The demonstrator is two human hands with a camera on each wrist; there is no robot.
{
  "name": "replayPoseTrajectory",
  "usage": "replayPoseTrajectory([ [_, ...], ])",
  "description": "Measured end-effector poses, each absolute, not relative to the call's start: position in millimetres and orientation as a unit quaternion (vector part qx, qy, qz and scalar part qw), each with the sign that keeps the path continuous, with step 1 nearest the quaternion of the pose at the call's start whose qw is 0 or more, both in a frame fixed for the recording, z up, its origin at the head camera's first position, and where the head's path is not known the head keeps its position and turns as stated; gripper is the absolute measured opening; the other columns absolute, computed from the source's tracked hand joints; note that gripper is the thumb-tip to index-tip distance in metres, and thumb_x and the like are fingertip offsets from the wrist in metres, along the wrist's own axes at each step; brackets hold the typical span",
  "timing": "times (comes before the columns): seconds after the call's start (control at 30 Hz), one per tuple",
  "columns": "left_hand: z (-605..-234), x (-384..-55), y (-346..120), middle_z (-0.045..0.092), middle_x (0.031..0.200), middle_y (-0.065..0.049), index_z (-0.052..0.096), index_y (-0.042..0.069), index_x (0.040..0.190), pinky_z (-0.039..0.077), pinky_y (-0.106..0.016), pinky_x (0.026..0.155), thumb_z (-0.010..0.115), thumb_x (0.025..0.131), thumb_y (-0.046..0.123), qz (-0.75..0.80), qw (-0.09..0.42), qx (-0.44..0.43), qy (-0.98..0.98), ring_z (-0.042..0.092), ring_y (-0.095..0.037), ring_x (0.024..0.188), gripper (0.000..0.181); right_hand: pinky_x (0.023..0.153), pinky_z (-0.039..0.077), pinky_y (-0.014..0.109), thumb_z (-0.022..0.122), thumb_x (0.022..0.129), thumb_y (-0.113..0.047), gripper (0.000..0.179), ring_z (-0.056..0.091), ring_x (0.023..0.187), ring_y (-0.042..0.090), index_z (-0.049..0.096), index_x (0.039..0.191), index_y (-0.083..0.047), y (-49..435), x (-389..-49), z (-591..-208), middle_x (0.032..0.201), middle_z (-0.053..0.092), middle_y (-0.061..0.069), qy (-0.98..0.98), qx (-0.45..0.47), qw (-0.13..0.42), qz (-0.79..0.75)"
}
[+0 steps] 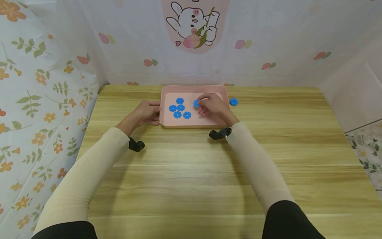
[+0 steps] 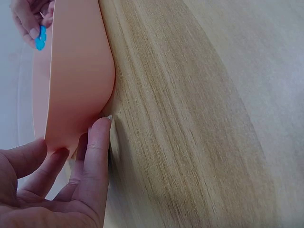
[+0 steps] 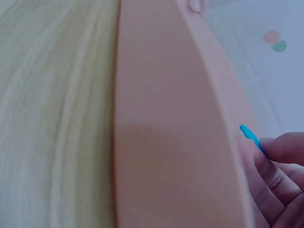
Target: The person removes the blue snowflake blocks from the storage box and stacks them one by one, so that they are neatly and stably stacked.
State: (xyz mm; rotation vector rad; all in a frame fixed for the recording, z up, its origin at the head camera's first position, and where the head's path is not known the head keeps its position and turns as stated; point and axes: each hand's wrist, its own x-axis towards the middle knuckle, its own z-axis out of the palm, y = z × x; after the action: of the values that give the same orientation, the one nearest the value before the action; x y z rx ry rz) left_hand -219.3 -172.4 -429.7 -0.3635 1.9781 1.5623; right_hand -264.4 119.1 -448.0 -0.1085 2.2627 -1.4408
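Note:
Against the back of the table lies a shallow pink tray [image 1: 194, 126]. My left hand [image 1: 146, 113] holds it at its left end, with bent fingers and thumb against the wall and rim in the left wrist view. Over the tray's right half, my right hand [image 1: 213, 105] pinches a blue snowflake disc [image 1: 196, 103] between thumb and fingers. The right wrist view shows this disc [image 3: 251, 137] edge-on above the tray's inside. Several matching blue discs [image 1: 180, 107] lie grouped in the tray's left half.
One more blue disc [image 1: 234, 102] lies on the wooden table [image 1: 179, 172], just right of the tray. A patterned white cloth [image 1: 128, 43] hangs behind the table, and a flowered one [image 1: 44, 109] hangs at the left.

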Motion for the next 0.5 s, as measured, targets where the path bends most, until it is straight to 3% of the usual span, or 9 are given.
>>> replayPoseTrajectory([
  [0.23,-429.8,-218.6,-172.5,0.059,0.124,-0.019,0.041,0.013,0.149,0.059,-0.041,0.079,0.046,0.104,0.018,0.585,0.296,-0.135,0.743,0.069,-0.022,0.081,0.045,0.058,0.060,0.036,0.056,0.097,-0.008,0.021,0.065,0.051,0.016,0.061,0.115,0.003,138.6,-263.9,-438.9,0.067,0.063,0.009,0.793,-0.043,0.180,-0.581],
  [0.5,-430.9,-218.4,-173.1,0.059,0.125,-0.020,0.042,0.014,0.149,0.059,-0.041,0.079,0.046,0.105,0.019,0.581,0.293,-0.134,0.748,0.069,-0.022,0.081,0.045,0.058,0.059,0.031,0.056,0.098,-0.013,0.029,0.065,0.052,0.013,0.057,0.123,0.001,163.8,-263.3,-428.6,0.068,0.065,0.004,0.772,0.020,0.158,-0.615],
])
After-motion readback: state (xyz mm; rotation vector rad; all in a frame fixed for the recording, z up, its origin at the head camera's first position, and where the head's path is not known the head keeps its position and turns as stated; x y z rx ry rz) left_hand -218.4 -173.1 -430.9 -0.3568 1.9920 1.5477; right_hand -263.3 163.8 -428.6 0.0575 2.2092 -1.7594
